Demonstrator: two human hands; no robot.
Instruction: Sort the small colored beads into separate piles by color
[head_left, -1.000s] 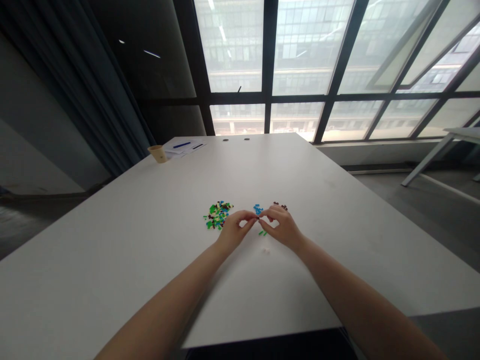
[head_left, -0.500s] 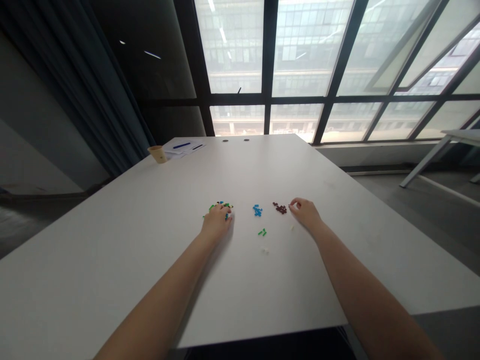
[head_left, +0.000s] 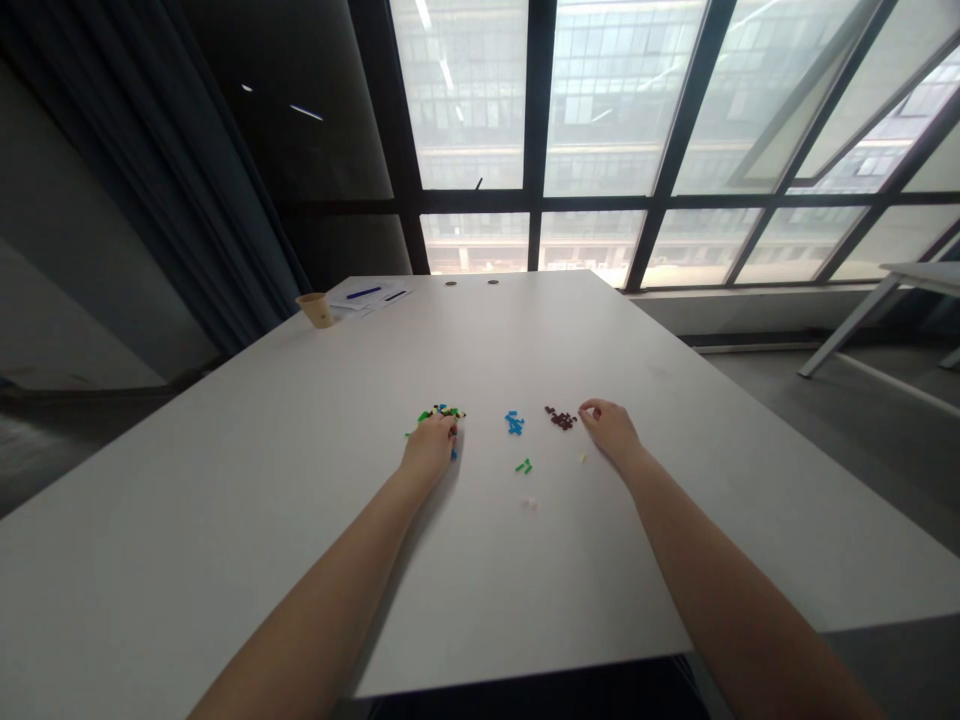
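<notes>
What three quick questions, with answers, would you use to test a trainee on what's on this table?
1. True or false: the left hand rests on the heap of mixed green, blue and dark small plastic pieces.
2. Which heap lies closest to the right hand? A) bright blue plastic pieces B) dark brown plastic pieces C) green plastic pieces
3. Fill the gap: in the head camera's view, the tan paper cup stands at the far ____ corner of the white table.

Key: 1 true; 2 B; 3 left.
</notes>
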